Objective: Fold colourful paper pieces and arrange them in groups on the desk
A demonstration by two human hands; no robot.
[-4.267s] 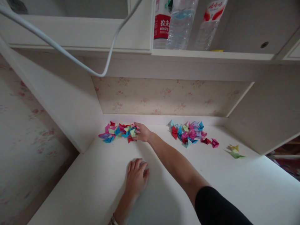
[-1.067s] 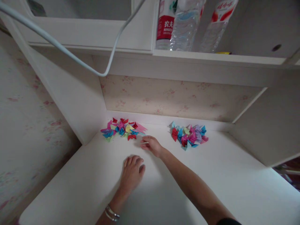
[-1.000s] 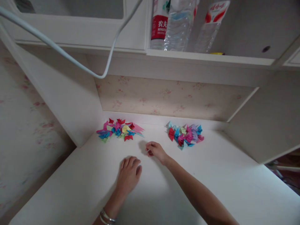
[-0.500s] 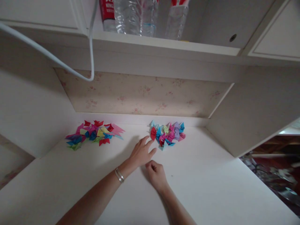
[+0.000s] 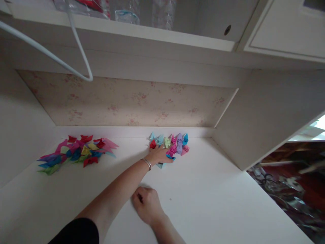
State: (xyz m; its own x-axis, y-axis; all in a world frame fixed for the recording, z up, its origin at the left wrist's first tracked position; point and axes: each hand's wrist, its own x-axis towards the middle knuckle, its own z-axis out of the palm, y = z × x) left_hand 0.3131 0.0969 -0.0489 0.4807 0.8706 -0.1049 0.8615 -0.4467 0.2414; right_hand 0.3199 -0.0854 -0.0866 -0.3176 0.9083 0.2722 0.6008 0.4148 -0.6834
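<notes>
My left hand [image 5: 159, 155], with bracelets at the wrist, reaches into the front left of a pile of folded origami pieces [image 5: 179, 142] and touches them. Its thumb stretches to the right over a blue piece [image 5: 170, 157], and the other fingers are spread among the papers, partly hidden. A red piece [image 5: 152, 144] lies just beyond the fingers. On the white tabletop [image 5: 203, 203], nearer to me, my right hand [image 5: 147, 203] rests curled into a loose fist with nothing visible in it.
Another heap of colourful origami [image 5: 81, 149] lies at the back left. A white cable [image 5: 50, 56] hangs in front of the overhead shelf [image 5: 127, 32], where clear plastic bottles [image 5: 164, 13] stand. A side panel [image 5: 266, 115] bounds the right.
My left hand has moved forward from the pile's edge into it, covering some pieces. My right hand now sits lower and further left in the picture, still curled. The view has swung to the right.
</notes>
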